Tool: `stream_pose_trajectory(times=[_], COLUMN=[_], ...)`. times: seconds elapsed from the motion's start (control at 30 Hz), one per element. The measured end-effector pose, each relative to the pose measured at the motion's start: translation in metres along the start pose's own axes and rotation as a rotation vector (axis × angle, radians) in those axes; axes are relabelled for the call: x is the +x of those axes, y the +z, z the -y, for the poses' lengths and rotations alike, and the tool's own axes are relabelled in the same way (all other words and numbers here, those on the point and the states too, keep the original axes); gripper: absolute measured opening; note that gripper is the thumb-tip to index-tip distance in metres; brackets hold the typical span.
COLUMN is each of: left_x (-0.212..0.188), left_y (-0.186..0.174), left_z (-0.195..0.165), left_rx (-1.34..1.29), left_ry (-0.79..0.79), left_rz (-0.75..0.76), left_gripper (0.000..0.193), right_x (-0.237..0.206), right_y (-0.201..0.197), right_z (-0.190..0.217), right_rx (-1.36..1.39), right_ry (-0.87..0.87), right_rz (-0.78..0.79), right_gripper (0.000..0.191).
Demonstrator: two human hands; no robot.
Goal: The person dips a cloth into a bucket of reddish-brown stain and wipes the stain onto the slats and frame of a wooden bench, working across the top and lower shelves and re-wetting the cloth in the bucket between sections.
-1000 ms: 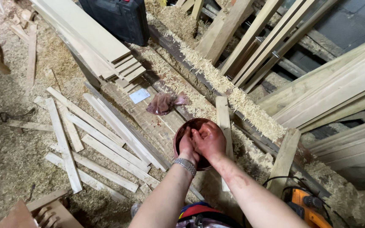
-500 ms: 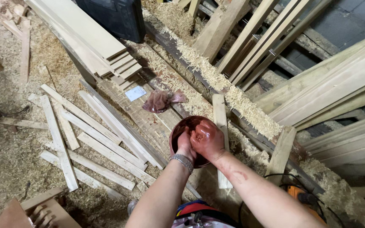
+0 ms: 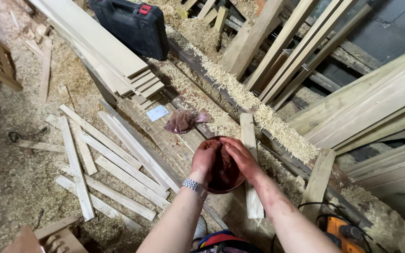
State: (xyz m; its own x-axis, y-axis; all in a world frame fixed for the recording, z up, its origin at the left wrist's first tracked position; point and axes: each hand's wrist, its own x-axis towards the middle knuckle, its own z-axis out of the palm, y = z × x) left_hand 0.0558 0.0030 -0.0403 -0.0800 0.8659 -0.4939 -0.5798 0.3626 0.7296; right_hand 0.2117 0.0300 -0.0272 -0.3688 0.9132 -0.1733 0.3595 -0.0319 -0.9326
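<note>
On the far left I saw pale cut wooden slats (image 3: pixel 104 159) lying loose on the sawdust-covered floor (image 3: pixel 10 178), their long axes running from upper left to lower right. Right of them, a crumpled reddish-brown rag (image 3: pixel 183 121) lay on the worn wooden tabletop (image 3: pixel 165 140), up and left of my hands and apart from them.

The round, dark red-brown bowl (image 3: pixel 219 187) sat directly under both hands, near the tabletop's close edge. My left hand (image 3: pixel 206 158), with a metal-link watch (image 3: pixel 193 185) at the wrist, curled over the bowl's left rim with fingers bent into it. My right hand (image 3: pixel 241 157) reached in from the right, fingers stretched across the opening and touching the left hand. Both were equally near; neither was closed on anything I could make out. Both hands looked stained the bowl's reddish colour, the stain running up the right forearm. The bowl's contents were hidden by the hands.

To the right, a short pale plank (image 3: pixel 250 164) lay just beside the bowl.
</note>
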Motion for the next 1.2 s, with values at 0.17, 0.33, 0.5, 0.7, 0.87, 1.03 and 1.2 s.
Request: stream_pose_trajectory(times=[0.17, 0.33, 0.5, 0.7, 0.87, 1.03, 1.2], left_x=[-0.038, -0.056, -0.055, -0.047, -0.057, -0.065, -0.061], left_y=[-0.004, -0.007, -0.005, -0.003, -0.003, -0.003, 0.004], left_z=[-0.043, -0.053, -0.048, -0.052, -0.076, -0.112, -0.126], left_rx=[-0.154, 0.413, 0.615, 0.458, 0.027, 0.077, 0.260], left_ry=[-0.287, 0.116, 0.235, 0.449, 0.230, 0.281, 0.641], left_rz=[0.088, 0.176, 0.066, 0.074, 0.211, 0.133, -0.024], left_gripper=[0.046, 0.055, 0.046, 0.022, 0.011, 0.011, 0.009], right_x=[-0.018, -0.012, -0.010, -0.007, -0.001, 0.000, -0.013], right_y=[-0.001, -0.002, -0.005, -0.002, -0.009, -0.013, 0.000], right_z=[0.020, 0.017, -0.003, -0.014, -0.027, -0.014, 0.052], right_rx=[-0.050, 0.428, 0.741, 0.872, 0.981, 1.181, 1.190], right_ry=[0.225, 0.449, 0.440, 0.411, 0.391, 0.162, 0.605], right_rz=[0.020, -0.173, -0.201, -0.140, -0.119, -0.037, -0.387], right_gripper=[0.098, 0.082, 0.063, 0.054, 0.050, 0.055, 0.064])
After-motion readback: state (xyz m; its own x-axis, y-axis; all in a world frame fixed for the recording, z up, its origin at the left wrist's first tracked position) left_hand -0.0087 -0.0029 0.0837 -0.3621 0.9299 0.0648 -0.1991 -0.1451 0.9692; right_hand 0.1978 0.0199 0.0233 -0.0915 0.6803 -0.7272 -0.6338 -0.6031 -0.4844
